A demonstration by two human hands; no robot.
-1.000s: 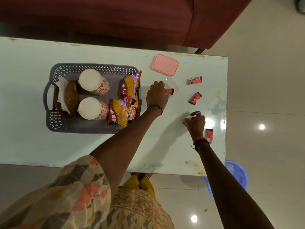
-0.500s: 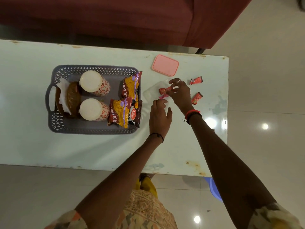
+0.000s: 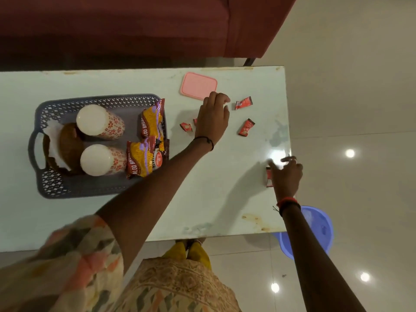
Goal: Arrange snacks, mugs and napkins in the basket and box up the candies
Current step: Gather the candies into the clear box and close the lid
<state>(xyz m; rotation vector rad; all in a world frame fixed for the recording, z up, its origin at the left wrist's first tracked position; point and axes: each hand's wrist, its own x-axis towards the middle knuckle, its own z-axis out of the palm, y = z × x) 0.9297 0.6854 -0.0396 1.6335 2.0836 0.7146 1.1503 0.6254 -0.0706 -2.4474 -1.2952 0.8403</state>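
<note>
My left hand point(image 3: 212, 118) lies palm down, fingers curled, on a faint clear box to the right of the basket. Two red candies point(image 3: 186, 126) show beside it, apparently inside the box. At the table's right edge my right hand point(image 3: 286, 174) has its fingers spread and touches a red candy point(image 3: 268, 176). Two more candies point(image 3: 243, 102) point(image 3: 246, 127) lie loose between my hands. The pink lid point(image 3: 199, 86) rests behind my left hand. The grey basket point(image 3: 101, 99) holds two upturned mugs point(image 3: 99, 121), snack packets point(image 3: 152, 122) and brown and white napkins point(image 3: 65, 147).
The pale table point(image 3: 202, 199) ends just right of my right hand. A blue plastic stool point(image 3: 315, 230) stands on the floor below that corner. A dark red sofa point(image 3: 135, 25) runs along the far side of the table.
My right hand has left the box and swung back to the candy at the right edge. My left hand has moved forward onto the box. The view has shifted slightly.
</note>
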